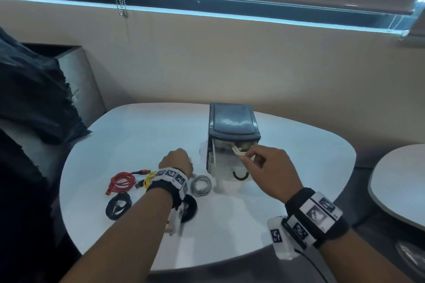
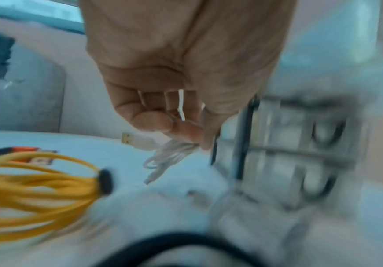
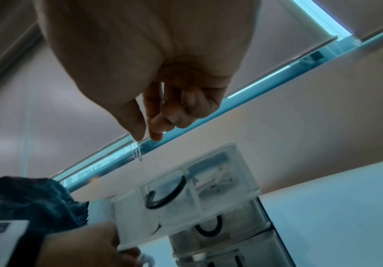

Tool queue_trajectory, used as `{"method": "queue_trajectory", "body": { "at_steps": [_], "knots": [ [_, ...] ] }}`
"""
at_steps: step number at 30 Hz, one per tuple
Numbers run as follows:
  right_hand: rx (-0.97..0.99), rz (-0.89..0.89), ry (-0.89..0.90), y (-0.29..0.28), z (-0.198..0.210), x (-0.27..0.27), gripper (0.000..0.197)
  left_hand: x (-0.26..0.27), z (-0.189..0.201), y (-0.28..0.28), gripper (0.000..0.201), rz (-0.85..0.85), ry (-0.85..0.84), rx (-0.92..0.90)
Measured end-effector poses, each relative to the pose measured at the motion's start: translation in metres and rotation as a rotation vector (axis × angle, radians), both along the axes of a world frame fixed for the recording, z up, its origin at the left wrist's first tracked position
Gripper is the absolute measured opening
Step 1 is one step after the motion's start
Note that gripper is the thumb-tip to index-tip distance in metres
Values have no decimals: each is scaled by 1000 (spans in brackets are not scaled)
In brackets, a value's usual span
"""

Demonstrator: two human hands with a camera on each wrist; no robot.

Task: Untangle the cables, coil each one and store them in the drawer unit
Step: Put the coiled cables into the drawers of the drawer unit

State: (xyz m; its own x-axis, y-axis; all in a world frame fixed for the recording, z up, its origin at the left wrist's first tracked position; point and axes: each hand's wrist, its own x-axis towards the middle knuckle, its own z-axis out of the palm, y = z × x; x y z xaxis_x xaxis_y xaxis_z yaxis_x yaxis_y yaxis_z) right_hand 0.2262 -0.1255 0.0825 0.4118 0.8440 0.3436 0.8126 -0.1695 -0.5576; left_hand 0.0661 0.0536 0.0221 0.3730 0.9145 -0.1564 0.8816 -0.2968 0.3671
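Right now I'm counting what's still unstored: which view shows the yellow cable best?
Left wrist: the yellow cable fills the lower left, its loops plain though blurred. In the head view the left wrist band half hides it. The right wrist view misses it.

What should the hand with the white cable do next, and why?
Probably lower the coiled white cable into the pulled-out top drawer of the clear plastic drawer unit with the dark lid and let go. The right hand pinches that coil right above the open drawer, so it seems nearly in. The left hand already holds another pale cable beside the unit.
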Motion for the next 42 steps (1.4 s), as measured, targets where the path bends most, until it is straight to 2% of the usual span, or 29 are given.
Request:
{"method": "queue_trajectory", "body": {
  "at_steps": [3, 6, 8, 10, 12, 14, 17, 21, 23, 25, 28, 31, 32, 34, 36, 42],
  "knots": [
    [75, -77, 80, -5, 0, 11, 21, 3, 27, -13, 25, 33, -361, 107],
    [114, -113, 135, -11, 0, 11, 24, 9, 55, -40, 22, -121, -583, 295],
    [114, -110, 155, -15, -1, 8, 25, 16, 62, -56, 22, -328, -494, 353],
    [96, -95, 156, -20, -1, 5, 28, 26, 58, -64, 24, -533, -196, 353],
    [64, -74, 147, -23, -3, 3, 29, 32, 51, -65, 28, -613, 34, 317],
    [29, -55, 134, -27, -4, 1, 28, 33, 51, -65, 31, -601, 98, 276],
    [6, -56, 110, -30, -5, 0, 31, 33, 58, -67, 38, -559, 62, 307],
    [-108, -38, 24, -32, -9, 0, 27, 36, 75, -60, 31, -498, -111, 428],
    [-196, -9, -36, -29, -13, -4, 19, 41, 82, -49, 42, -511, -79, 364],
    [-226, 8, -60, -24, -17, -8, 20, 47, 84, -38, 48, -536, 29, 242],
    [-227, 6, -83, -9, -18, -9, 24, 51, 85, -31, 42, -548, 75, 113],
    [-249, 12, -84, 7, -12, -8, 16, 49, 85, -29, 40, -529, 36, 121],
    [-293, 28, -80, 10, -9, -8, 19, 48, 85, -27, 40, -528, 22, 125],
    [-371, 74, -59, 15, -10, -7, 37, 46, 85, -25, 40, -529, -14, 121],
    [-371, 85, -41, 17, -14, -7, 46, 44, 84, -23, 40, -531, -58, 108],
    [-337, 32, 29, 38, -29, 3, 44, 41, 81, -14, 41, -520, -95, 107]
  ]
}}
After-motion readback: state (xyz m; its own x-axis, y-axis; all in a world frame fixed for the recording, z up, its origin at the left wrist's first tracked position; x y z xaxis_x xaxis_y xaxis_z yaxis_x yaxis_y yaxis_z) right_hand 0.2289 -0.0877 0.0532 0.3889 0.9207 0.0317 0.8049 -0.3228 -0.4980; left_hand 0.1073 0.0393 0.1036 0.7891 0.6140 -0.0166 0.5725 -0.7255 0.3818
